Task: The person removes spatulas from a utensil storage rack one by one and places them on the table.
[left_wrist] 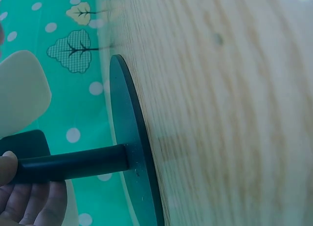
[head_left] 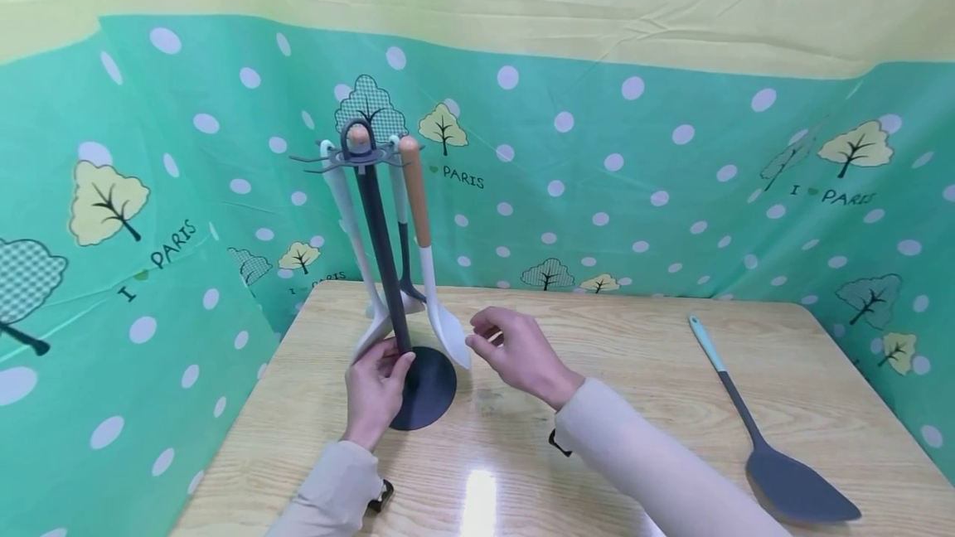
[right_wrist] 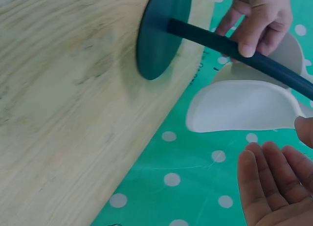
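A black rack with a round base (head_left: 429, 388) stands at the table's left, its pole (head_left: 382, 255) leaning slightly. Low on the pole, my left hand (head_left: 375, 392) grips it with thumb and fingers, as the left wrist view also shows at the pole (left_wrist: 78, 163). From the top ring (head_left: 361, 157) hang several utensils, among them a white one with a brown wooden handle (head_left: 415, 189). Just right of its white head (head_left: 449, 334) is my right hand (head_left: 522, 355), fingers bent loosely and holding nothing. In the right wrist view a gap separates the white head (right_wrist: 244, 106) from my fingers (right_wrist: 274, 187).
A dark spatula (head_left: 798, 483) with a light-blue handle end lies on the right side of the wooden table (head_left: 627, 330). Behind and to the left hangs a green and yellow patterned cloth (head_left: 597, 131).
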Action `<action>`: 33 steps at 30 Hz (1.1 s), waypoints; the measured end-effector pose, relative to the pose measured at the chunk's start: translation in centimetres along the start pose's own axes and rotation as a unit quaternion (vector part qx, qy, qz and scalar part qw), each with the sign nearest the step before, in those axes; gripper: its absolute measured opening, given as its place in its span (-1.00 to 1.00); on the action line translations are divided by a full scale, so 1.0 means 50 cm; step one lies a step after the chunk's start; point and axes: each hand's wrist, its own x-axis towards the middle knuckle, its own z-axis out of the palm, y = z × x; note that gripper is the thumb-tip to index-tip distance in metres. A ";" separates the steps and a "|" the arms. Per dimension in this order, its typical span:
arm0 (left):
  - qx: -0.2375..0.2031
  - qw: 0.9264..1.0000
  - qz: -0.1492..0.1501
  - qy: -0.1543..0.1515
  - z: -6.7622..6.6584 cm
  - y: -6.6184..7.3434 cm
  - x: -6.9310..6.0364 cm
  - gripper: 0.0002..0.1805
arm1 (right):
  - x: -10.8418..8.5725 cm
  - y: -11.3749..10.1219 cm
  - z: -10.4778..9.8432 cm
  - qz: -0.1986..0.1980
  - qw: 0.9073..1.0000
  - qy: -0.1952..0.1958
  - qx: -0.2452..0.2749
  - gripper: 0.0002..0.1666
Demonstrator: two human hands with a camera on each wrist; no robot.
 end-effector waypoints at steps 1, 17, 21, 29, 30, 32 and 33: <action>-0.001 1.000 -0.001 0.000 0.000 0.000 0.000 -0.83 | 0.003 -0.004 0.001 -0.002 1.000 0.000 0.002 -0.74; -0.019 1.000 -0.004 0.001 0.001 -0.004 0.002 -0.83 | 0.070 -0.065 0.014 -0.045 0.997 0.023 0.056 -0.52; -0.017 1.000 0.013 0.005 0.002 -0.004 0.001 -0.83 | 0.084 -0.081 0.021 -0.053 0.995 0.026 0.083 -0.53; -0.013 1.000 0.022 0.005 0.002 -0.004 0.001 -0.84 | 0.092 -0.092 0.029 -0.026 0.992 0.029 0.119 -0.55; -0.013 1.000 0.021 0.005 0.001 -0.004 0.001 -0.84 | 0.092 -0.093 0.030 -0.022 0.992 0.031 0.122 -0.56; -0.014 1.000 0.022 0.004 0.001 -0.004 0.001 -0.84 | 0.092 -0.096 0.031 -0.018 0.991 0.034 0.127 -0.61; -0.014 1.000 0.022 0.005 0.000 -0.005 0.001 -0.85 | 0.092 -0.097 0.031 -0.017 0.991 0.034 0.129 -0.63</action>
